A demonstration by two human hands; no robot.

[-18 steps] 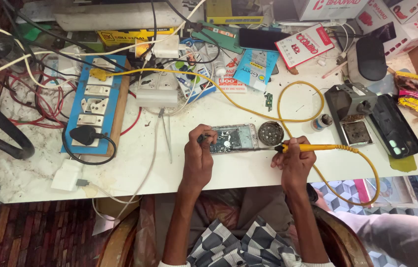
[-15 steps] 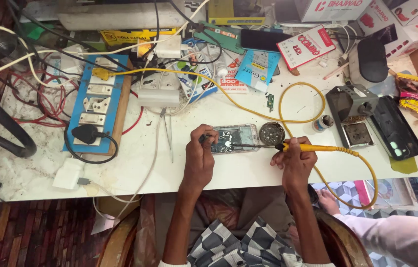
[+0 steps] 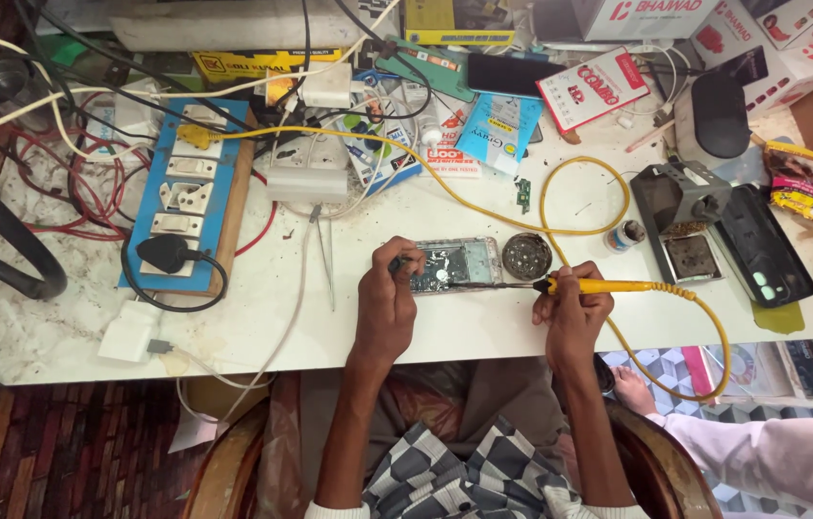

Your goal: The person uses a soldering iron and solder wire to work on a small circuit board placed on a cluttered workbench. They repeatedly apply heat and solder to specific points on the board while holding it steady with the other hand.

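Head view: the opened phone [image 3: 454, 264] lies flat on the white table [image 3: 262, 327], near the front edge, in the middle. The left hand [image 3: 387, 306] rests on its left end, fingers curled; what they pinch is too small to tell. The right hand [image 3: 572, 309] grips a yellow soldering iron [image 3: 599, 285], its tip touching the phone. A round tin [image 3: 526, 256] sits just right of the phone.
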